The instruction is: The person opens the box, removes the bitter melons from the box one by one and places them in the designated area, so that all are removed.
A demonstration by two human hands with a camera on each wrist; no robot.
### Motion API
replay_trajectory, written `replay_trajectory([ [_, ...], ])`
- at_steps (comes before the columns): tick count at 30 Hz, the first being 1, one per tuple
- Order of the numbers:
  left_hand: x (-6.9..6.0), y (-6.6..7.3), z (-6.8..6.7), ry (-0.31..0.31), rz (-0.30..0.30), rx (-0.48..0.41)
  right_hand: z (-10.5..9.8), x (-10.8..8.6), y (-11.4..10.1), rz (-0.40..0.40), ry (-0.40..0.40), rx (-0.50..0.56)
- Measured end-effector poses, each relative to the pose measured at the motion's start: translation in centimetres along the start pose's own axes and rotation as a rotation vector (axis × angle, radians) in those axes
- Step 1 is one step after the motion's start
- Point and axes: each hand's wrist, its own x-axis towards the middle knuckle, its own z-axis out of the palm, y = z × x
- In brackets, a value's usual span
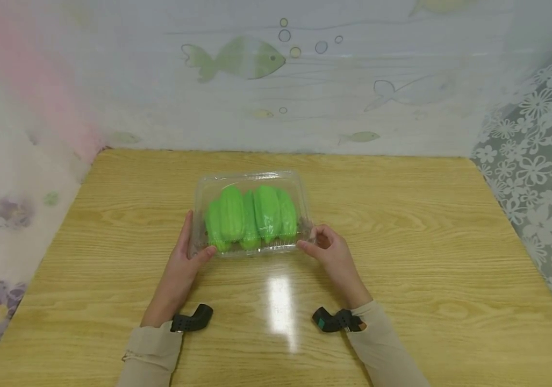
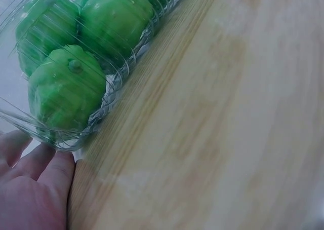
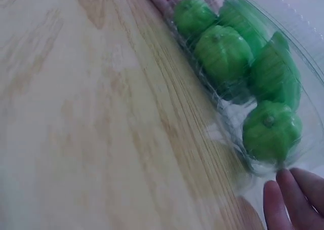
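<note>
A clear plastic clamshell box [image 1: 251, 176] with its lid down sits on the table, holding several bright green, ridged, elongated vegetables [image 1: 232, 212] laid side by side. Their rounded ends with small stem nubs [image 2: 75, 66] show through the box's wall in both wrist views. My left hand [image 1: 184, 262] grips the box's left front corner, thumb on the front edge and fingers along the side. At the opposite front corner, my right hand [image 1: 332, 252] holds the box with its thumb in front and fingers at the right side. Fingertips touch the wall in the right wrist view.
The wood-grain table [image 1: 425, 242] extends around the box. Behind it stands a pale wall [image 1: 334, 80] painted with fish, and a flower-patterned panel [image 1: 542, 177] borders the right side. Black wrist mounts [image 1: 192, 318] sit at the cuffs of both beige sleeves.
</note>
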Motion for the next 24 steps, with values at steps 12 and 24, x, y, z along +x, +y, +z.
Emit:
replay_trajectory([
  [12, -1.2, 0.4, 0.6, 0.028, -0.03, 0.009, -0.1, -0.2, 1.6, 0.012, 0.102, -0.028],
  [24, -2.3, 0.5, 1.1, 0.029, -0.013, -0.025, -0.4, -1.0, 1.8, -0.056, 0.078, -0.04],
])
